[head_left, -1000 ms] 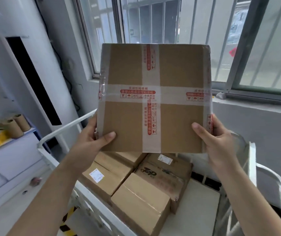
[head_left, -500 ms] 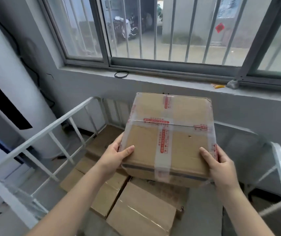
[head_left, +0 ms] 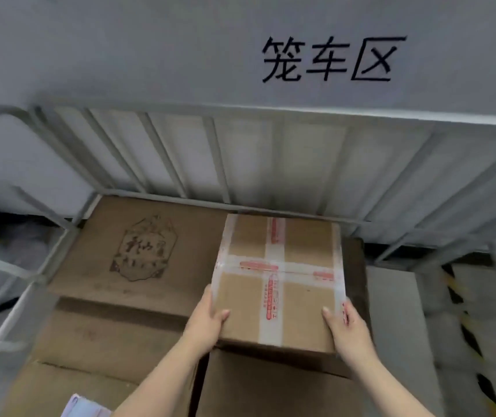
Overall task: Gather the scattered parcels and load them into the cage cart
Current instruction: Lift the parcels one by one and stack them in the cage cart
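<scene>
Now the brown cardboard parcel crossed with clear, red-printed tape (head_left: 280, 281) sits low inside the white barred cage cart (head_left: 180, 152), on or just above the larger brown boxes (head_left: 144, 251) stacked there. Both hands grip it: the left hand (head_left: 207, 323) and right hand (head_left: 349, 329) each clamp a near corner, thumbs on top. If released while straddling uneven boxes, it could tilt and slide toward the lower gap at its right.

Free room above pale floor strip (head_left: 391, 299) at right, cart bars (head_left: 219, 164) close behind taped parcel (head_left: 280, 281), boxes (head_left: 138, 251) left and below.
</scene>
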